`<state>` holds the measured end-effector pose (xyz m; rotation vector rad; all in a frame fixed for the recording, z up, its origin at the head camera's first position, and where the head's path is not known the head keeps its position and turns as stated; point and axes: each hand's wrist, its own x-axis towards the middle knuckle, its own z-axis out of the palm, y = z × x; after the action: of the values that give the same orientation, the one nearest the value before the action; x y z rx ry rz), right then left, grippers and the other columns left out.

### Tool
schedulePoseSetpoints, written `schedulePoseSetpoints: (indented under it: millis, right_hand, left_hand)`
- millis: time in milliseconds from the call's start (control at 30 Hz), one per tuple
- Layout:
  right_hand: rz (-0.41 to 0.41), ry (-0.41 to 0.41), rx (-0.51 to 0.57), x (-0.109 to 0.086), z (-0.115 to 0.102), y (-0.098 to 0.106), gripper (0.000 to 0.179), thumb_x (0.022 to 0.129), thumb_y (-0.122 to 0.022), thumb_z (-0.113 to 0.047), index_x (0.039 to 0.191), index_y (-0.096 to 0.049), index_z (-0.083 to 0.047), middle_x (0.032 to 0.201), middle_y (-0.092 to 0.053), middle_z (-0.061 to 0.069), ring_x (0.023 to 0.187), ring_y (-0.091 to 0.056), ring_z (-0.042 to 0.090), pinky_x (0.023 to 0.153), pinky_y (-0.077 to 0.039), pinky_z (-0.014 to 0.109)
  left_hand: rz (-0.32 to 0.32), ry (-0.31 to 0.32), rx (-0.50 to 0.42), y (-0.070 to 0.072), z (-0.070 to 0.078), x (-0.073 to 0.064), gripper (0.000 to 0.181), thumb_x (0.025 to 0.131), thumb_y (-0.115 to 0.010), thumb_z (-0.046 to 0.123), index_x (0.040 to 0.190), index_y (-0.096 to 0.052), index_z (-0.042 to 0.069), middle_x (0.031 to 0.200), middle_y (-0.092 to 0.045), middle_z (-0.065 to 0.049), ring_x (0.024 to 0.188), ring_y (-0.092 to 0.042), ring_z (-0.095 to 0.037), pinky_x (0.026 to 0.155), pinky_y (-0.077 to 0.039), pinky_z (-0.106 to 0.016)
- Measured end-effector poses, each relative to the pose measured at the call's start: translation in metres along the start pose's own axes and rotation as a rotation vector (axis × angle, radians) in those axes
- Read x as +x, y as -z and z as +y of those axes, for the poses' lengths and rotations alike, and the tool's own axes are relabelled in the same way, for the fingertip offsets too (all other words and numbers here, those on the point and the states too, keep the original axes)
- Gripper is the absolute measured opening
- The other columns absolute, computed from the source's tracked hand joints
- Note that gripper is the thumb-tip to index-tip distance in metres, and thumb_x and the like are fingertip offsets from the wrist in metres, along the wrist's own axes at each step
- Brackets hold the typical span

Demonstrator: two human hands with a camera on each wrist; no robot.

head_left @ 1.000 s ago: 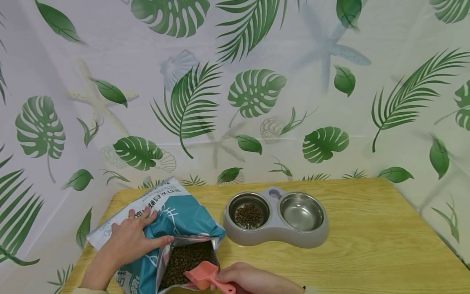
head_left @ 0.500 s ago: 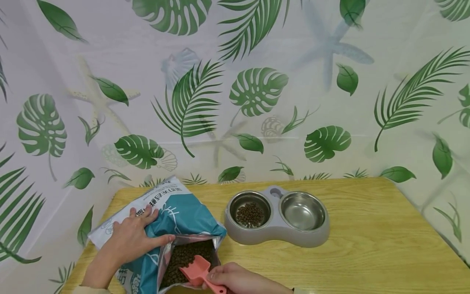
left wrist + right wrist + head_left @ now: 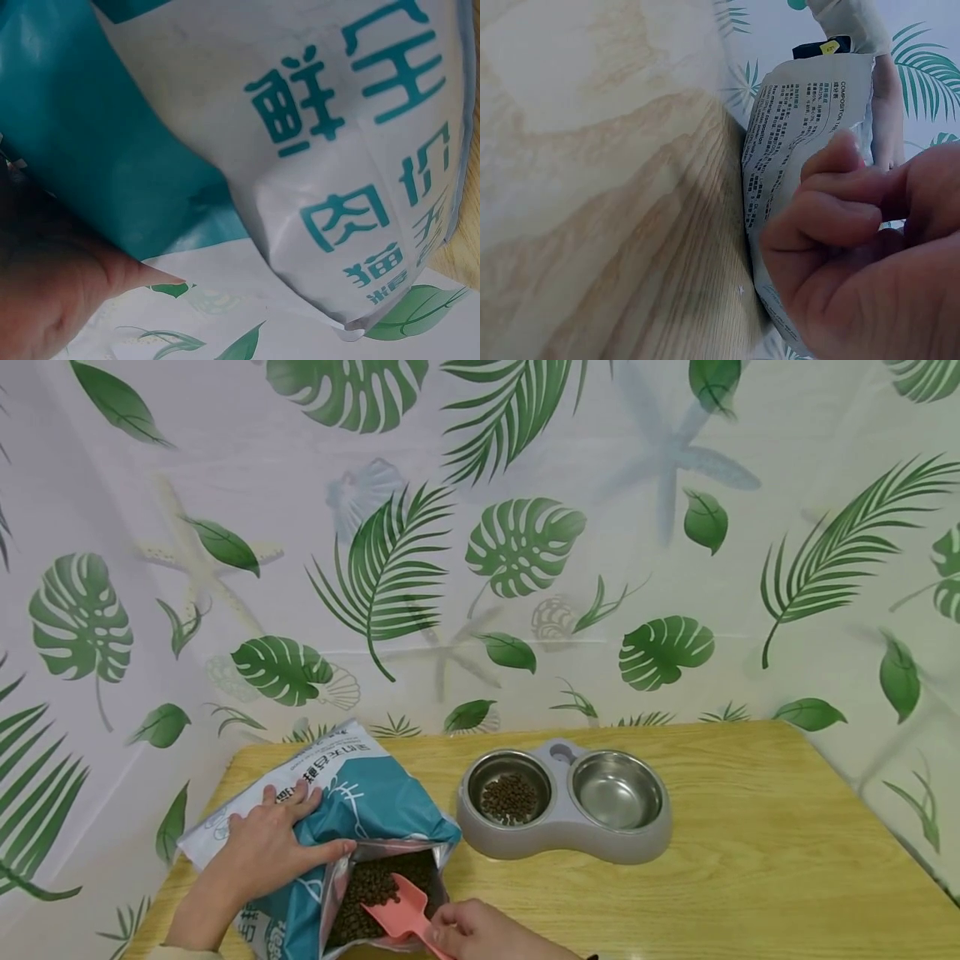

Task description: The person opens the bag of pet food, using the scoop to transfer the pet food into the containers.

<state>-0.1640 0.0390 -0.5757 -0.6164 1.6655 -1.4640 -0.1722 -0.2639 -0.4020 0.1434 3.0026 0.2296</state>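
Note:
A teal and white pet food bag (image 3: 397, 802) lies at the left of the table, its mouth facing the front and showing brown kibble (image 3: 360, 910). My left hand (image 3: 266, 843) presses on its upper side with fingers spread, thumb at the edge of the mouth. In the left wrist view, the printed bag (image 3: 135, 150) fills most of the frame. My right hand (image 3: 487, 933) grips the handle of a pink scoop (image 3: 405, 912), whose blade is inside the mouth among the kibble. The right wrist view shows curled fingers (image 3: 832, 217); the scoop is mostly hidden there.
Right of the bag stands a grey double bowl stand (image 3: 566, 845). Some kibble (image 3: 508, 799) lies in its left metal bowl; the right metal bowl (image 3: 617, 793) shows bare metal. Behind the wooden table (image 3: 765, 860) hangs a leaf-patterned sheet (image 3: 570, 443).
The scoop has moved left and deeper into the bag's mouth, and its blade has turned flatter with kibble at its front edge. My left hand keeps its place on the bag.

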Motion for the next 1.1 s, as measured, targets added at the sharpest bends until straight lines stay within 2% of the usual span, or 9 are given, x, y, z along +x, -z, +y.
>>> schedulePoseSetpoints:
  millis: [200, 300, 533, 667, 800, 900, 1100]
  right_hand:
    - [-0.011, 0.045, -0.121, -0.007, -0.001, -0.001, 0.047, 0.108, -0.048, -0.047, 0.1, -0.066, -0.004, 0.068, -0.051, -0.01, 0.056, -0.043, 0.003, 0.057, -0.04, 0.02]
    - [0.0, 0.065, -0.144, -0.011, -0.003, -0.001, 0.048, 0.107, -0.048, -0.047, 0.101, -0.065, -0.003, 0.07, -0.051, -0.011, 0.057, -0.044, 0.002, 0.058, -0.04, 0.02]
    - [-0.01, 0.058, -0.102, -0.015, 0.001, 0.004, 0.038, 0.107, -0.051, -0.043, 0.099, -0.066, -0.009, 0.071, -0.053, -0.011, 0.057, -0.044, 0.003, 0.059, -0.041, 0.019]
    - [-0.031, 0.087, -0.109, -0.018, 0.002, 0.005, 0.041, 0.107, -0.05, -0.044, 0.102, -0.066, -0.007, 0.072, -0.052, -0.011, 0.058, -0.045, 0.003, 0.057, -0.042, 0.02]
    - [-0.058, 0.114, -0.101, -0.021, 0.001, 0.006, 0.038, 0.108, -0.048, -0.044, 0.104, -0.065, -0.011, 0.073, -0.051, -0.011, 0.058, -0.045, 0.001, 0.057, -0.041, 0.019]
    - [-0.066, 0.126, -0.097, -0.03, -0.018, 0.003, 0.036, 0.109, -0.046, -0.044, 0.106, -0.064, -0.013, 0.074, -0.051, -0.01, 0.059, -0.047, 0.0, 0.057, -0.041, 0.017]
    - [-0.027, 0.112, -0.075, -0.065, -0.088, -0.012, 0.041, 0.111, -0.044, -0.035, 0.112, -0.062, 0.003, 0.079, -0.05, -0.006, 0.062, -0.045, 0.002, 0.061, -0.039, 0.017]
  left_hand:
    - [-0.006, 0.009, -0.002, 0.0, 0.001, 0.0, 0.109, 0.079, -0.059, 0.085, 0.152, -0.05, 0.005, 0.157, -0.043, -0.028, 0.139, -0.03, -0.069, 0.092, -0.031, -0.09]
    - [-0.003, 0.006, 0.0, 0.0, 0.001, 0.0, 0.108, 0.079, -0.059, 0.085, 0.152, -0.05, 0.005, 0.157, -0.043, -0.029, 0.139, -0.03, -0.07, 0.092, -0.031, -0.09]
    - [0.009, -0.005, -0.001, 0.002, 0.001, -0.001, 0.107, 0.079, -0.06, 0.084, 0.151, -0.051, 0.006, 0.156, -0.044, -0.029, 0.138, -0.032, -0.07, 0.09, -0.032, -0.09]
    - [0.015, -0.007, 0.001, 0.002, 0.001, -0.001, 0.106, 0.079, -0.06, 0.084, 0.151, -0.052, 0.006, 0.156, -0.044, -0.028, 0.138, -0.032, -0.07, 0.09, -0.033, -0.09]
    - [0.004, -0.002, -0.005, 0.001, 0.001, -0.001, 0.107, 0.079, -0.06, 0.084, 0.151, -0.051, 0.006, 0.156, -0.044, -0.028, 0.138, -0.032, -0.07, 0.091, -0.032, -0.09]
    - [-0.008, 0.004, -0.012, 0.001, 0.001, -0.001, 0.107, 0.08, -0.06, 0.084, 0.152, -0.05, 0.006, 0.157, -0.042, -0.028, 0.139, -0.03, -0.07, 0.091, -0.031, -0.09]
    - [-0.004, 0.003, -0.013, 0.001, 0.001, -0.001, 0.107, 0.08, -0.06, 0.084, 0.151, -0.051, 0.005, 0.156, -0.043, -0.029, 0.138, -0.031, -0.07, 0.091, -0.031, -0.09]
